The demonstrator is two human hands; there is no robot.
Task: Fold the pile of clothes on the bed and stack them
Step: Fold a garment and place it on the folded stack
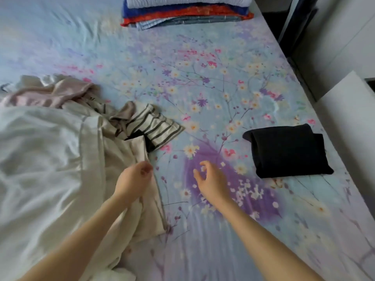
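A loose pile of clothes [52, 151] covers the left of the bed: a big white garment, a pale pink one [46, 96] behind it, a cream garment [142, 199] at its right edge and a black-and-white striped piece [154, 124]. My left hand [134, 181] hovers over the cream garment's edge with its fingers curled; whether it pinches the cloth is unclear. My right hand [211, 179] hangs above the bare sheet with loosely curled fingers, holding nothing. A folded black garment [286, 151] lies alone on the right.
The bed carries a floral sheet [223, 88]. A stack of folded blankets [182, 15], white, blue, red and grey, sits at the far edge. The bed's right edge runs diagonally beside white furniture [349, 110] and a dark gap.
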